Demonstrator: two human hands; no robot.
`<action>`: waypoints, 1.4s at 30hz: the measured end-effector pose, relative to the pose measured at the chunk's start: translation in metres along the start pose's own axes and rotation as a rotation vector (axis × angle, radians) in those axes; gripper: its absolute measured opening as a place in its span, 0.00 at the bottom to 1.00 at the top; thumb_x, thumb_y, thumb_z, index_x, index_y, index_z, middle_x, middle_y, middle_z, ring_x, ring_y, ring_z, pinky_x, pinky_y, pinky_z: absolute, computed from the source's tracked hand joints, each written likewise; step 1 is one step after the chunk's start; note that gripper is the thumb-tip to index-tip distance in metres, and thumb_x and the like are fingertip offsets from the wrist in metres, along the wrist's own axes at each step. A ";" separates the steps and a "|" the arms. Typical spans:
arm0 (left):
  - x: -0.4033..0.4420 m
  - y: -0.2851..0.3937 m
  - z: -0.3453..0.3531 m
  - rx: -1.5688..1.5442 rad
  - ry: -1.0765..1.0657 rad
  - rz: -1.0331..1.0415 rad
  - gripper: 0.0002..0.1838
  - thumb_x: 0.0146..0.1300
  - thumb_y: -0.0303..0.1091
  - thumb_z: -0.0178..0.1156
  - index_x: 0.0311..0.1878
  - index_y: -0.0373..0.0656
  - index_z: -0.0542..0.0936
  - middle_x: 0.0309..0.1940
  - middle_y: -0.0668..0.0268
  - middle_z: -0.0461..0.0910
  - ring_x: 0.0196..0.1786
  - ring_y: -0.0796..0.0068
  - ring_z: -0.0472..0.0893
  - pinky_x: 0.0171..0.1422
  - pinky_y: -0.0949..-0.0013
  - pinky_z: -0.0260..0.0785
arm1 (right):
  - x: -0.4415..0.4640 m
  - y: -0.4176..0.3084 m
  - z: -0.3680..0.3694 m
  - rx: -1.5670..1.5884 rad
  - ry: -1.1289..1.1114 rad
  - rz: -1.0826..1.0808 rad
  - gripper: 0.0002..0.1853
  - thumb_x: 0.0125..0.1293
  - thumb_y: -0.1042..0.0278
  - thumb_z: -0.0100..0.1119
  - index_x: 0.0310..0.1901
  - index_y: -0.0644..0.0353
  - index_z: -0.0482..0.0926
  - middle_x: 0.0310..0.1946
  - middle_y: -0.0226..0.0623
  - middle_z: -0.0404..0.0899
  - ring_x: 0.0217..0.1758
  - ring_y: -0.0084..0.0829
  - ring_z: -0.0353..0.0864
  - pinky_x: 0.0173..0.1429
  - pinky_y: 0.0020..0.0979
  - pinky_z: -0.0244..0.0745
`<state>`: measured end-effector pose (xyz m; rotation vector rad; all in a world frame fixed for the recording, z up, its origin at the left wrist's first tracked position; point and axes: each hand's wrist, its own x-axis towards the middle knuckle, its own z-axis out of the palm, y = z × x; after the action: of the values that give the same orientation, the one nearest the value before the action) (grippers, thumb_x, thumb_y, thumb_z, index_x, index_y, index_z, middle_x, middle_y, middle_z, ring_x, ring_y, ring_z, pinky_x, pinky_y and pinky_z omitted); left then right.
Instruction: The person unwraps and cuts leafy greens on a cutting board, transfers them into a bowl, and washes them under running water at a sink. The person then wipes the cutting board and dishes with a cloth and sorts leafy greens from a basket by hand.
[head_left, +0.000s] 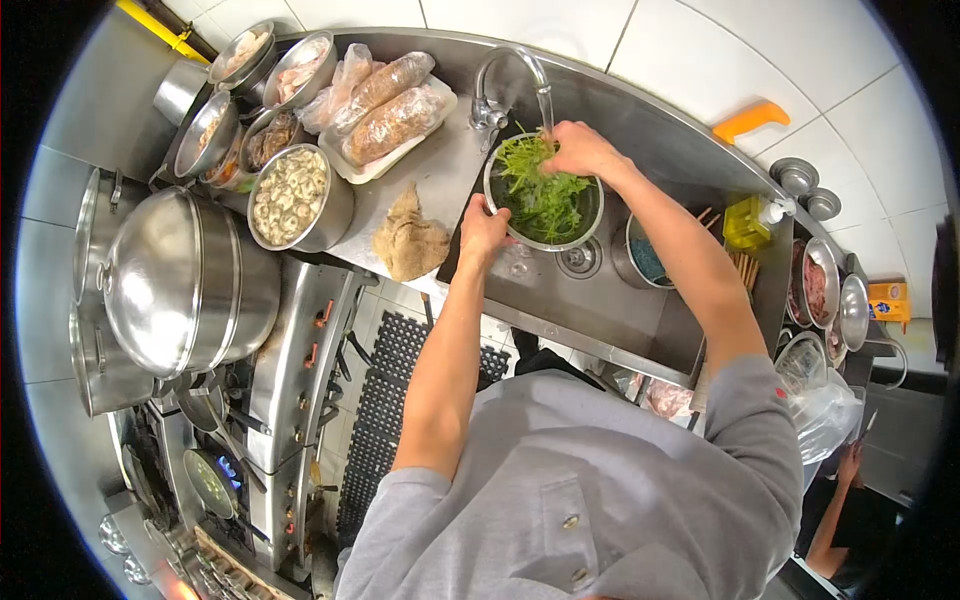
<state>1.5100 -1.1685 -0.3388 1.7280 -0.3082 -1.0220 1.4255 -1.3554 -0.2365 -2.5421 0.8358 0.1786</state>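
A round metal bowl [597, 222] full of leafy green herbs [545, 205] sits in the steel sink [625, 325], under the curved faucet [512, 58]. My left hand [484, 232] grips the bowl's left rim. Over the bowl's upper right, my right hand [580, 150] has its fingers bent down into the herbs; its fingertips are partly hidden among the leaves. The faucet's spout ends just above that hand. A crumpled tan cloth [411, 238] lies on the counter left of my left hand.
Left on the counter stand a pot of mushrooms [300, 200], wrapped loaf-shaped packs [395, 115] and several bowls. A big lidded pot [170, 280] is by the stove, where a pan [210, 483] sits over a blue flame. Another person's hand [849, 465] holds a knife at lower right.
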 end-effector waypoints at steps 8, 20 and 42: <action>-0.001 0.012 -0.001 -0.040 -0.008 0.012 0.13 0.64 0.25 0.56 0.51 0.40 0.69 0.43 0.59 0.77 0.42 0.65 0.82 0.36 0.62 0.85 | -0.016 -0.009 -0.018 0.166 0.067 -0.062 0.30 0.51 0.61 0.68 0.59 0.55 0.76 0.49 0.52 0.82 0.54 0.48 0.81 0.59 0.42 0.75; -0.002 0.008 0.001 0.038 -0.028 0.102 0.11 0.63 0.25 0.57 0.47 0.39 0.70 0.36 0.61 0.79 0.35 0.67 0.83 0.33 0.63 0.83 | -0.011 0.044 0.038 0.058 -0.077 -0.360 0.38 0.49 0.74 0.67 0.66 0.52 0.69 0.65 0.50 0.69 0.66 0.44 0.72 0.69 0.37 0.68; -0.013 0.024 0.006 -0.004 0.014 0.135 0.12 0.61 0.26 0.58 0.48 0.39 0.72 0.37 0.61 0.81 0.31 0.73 0.82 0.29 0.67 0.80 | 0.022 0.024 0.072 0.013 -0.008 0.067 0.36 0.42 0.63 0.76 0.59 0.50 0.77 0.60 0.48 0.74 0.58 0.45 0.78 0.60 0.43 0.75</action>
<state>1.5044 -1.1738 -0.3124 1.6860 -0.4083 -0.9118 1.4300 -1.3511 -0.3150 -2.5013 0.9165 0.2033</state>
